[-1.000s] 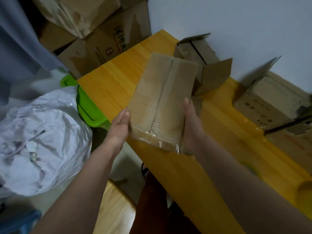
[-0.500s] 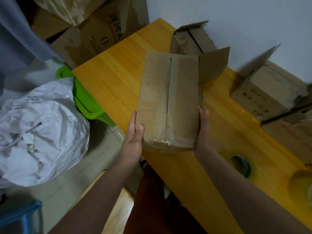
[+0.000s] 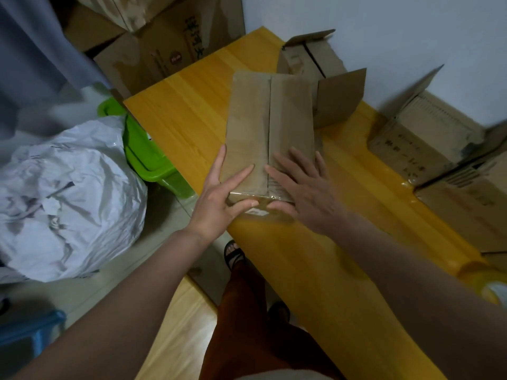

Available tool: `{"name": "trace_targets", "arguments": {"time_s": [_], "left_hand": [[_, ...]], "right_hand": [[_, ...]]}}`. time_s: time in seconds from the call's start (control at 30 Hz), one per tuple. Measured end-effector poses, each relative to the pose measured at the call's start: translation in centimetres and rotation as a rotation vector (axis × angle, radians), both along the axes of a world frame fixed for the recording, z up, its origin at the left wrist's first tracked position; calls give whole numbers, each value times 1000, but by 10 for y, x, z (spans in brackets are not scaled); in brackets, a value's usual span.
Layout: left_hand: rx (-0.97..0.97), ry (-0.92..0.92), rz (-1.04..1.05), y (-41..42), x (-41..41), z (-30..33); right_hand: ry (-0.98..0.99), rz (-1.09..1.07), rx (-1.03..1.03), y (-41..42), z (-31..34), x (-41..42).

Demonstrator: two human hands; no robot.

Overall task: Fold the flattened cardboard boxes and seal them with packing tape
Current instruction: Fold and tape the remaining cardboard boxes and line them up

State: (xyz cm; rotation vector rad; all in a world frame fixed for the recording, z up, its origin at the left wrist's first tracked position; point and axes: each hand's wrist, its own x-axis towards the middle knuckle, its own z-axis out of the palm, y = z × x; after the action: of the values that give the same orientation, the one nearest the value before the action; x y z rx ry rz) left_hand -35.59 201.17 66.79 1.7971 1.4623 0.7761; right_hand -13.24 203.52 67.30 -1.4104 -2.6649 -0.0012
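- Fingers of both hands lay straight and spread on the cardboard box point(image 3: 270, 127): the left hand point(image 3: 222, 198) pressed its near left corner, the right hand point(image 3: 304, 187) lay flat across the near right part of its top.
- Clear packing tape point(image 3: 256, 200) ran over the centre seam and down the near end, under both thumbs.
- That box stood on the yellow table point(image 3: 186, 113), near its front edge.
- Judged step: smoothing the tape down to finish the seal.
- Next move probably calls for firm rubbing along the end, then setting this box aside.
- Behind stood an open box point(image 3: 310, 58); further right, a printed box point(image 3: 419, 138).
- A tape roll point(image 3: 491, 290) sat at the table's far right.
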Motion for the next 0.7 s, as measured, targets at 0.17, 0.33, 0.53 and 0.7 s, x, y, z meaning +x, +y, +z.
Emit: {"name": "trace_targets", "arguments": {"time_s": [0.17,0.33,0.53,0.7], "left_hand": [[43,131,-95,0,-10,-2],[14,336,-240,5,-34,11],[65,424,-326,9,-44,15],[65,483,-342,13,-51,19]], "right_hand": [[-54,12,-19,5,3,7],[-147,-72,-154,7,23,-9],[-76,-183,-156,2,20,-64],[-130,-138,-177,5,19,-59]]}}
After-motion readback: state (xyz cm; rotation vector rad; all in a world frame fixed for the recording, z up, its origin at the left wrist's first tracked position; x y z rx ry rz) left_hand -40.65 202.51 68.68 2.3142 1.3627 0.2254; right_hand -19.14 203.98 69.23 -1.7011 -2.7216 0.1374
